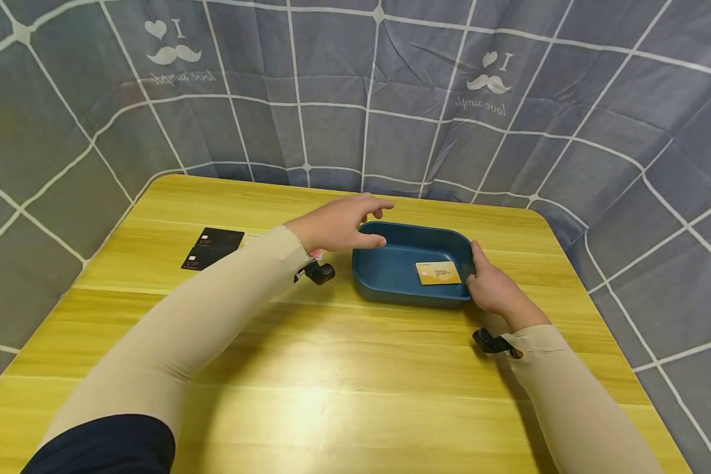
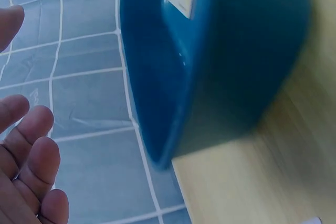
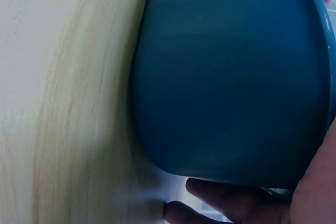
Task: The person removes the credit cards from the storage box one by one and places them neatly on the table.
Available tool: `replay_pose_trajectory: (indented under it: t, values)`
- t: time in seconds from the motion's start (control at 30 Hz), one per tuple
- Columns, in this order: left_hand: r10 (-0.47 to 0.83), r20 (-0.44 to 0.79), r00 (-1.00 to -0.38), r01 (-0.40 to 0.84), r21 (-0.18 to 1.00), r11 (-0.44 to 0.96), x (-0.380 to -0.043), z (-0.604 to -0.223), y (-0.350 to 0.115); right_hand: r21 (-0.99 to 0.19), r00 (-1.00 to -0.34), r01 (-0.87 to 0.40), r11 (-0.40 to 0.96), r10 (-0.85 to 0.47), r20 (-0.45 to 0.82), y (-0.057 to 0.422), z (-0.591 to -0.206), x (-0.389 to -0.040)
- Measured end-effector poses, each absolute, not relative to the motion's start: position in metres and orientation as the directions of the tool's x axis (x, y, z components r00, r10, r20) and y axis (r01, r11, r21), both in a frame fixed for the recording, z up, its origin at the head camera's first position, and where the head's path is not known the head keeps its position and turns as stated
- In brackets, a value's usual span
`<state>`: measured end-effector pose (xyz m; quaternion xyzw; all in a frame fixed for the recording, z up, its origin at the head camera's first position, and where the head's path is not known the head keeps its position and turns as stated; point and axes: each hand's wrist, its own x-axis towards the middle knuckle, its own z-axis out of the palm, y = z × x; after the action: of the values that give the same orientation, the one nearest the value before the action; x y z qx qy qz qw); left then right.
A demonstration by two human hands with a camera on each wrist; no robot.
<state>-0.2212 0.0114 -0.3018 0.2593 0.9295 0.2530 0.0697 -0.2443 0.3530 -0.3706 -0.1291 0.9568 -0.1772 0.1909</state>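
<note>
A blue rectangular box (image 1: 391,294) stands on the table with a gold card (image 1: 438,273) lying inside, near its right end. My right hand (image 1: 498,289) grips the box's right end wall; in the right wrist view its fingers (image 3: 226,198) lie along the outside. Over the box's left end hovers my left hand (image 1: 349,224), thumb and fingers apart and nothing between them. In the left wrist view those fingers (image 2: 39,161) are loosely bent and clear of the blue wall. A reddish card (image 1: 316,253) shows only partly beside the left wrist.
Two black cards (image 1: 213,247) marked VIP lie on the table's left side, one overlapping the other. A pale card (image 1: 249,238) is mostly hidden behind the left forearm. The wooden table (image 1: 355,368) ends at a grey checked curtain (image 1: 332,131) at the back and sides.
</note>
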Motion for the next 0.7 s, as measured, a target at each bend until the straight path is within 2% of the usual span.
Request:
replay_pose_trajectory:
  t: [0.7]
  values:
    - [0.604,-0.037,-0.796,0.519,0.472,0.713,-0.251,-0.303,0.093,-0.391,-0.892,-0.179,0.903,-0.316,-0.323,0.355,-0.369,-0.245]
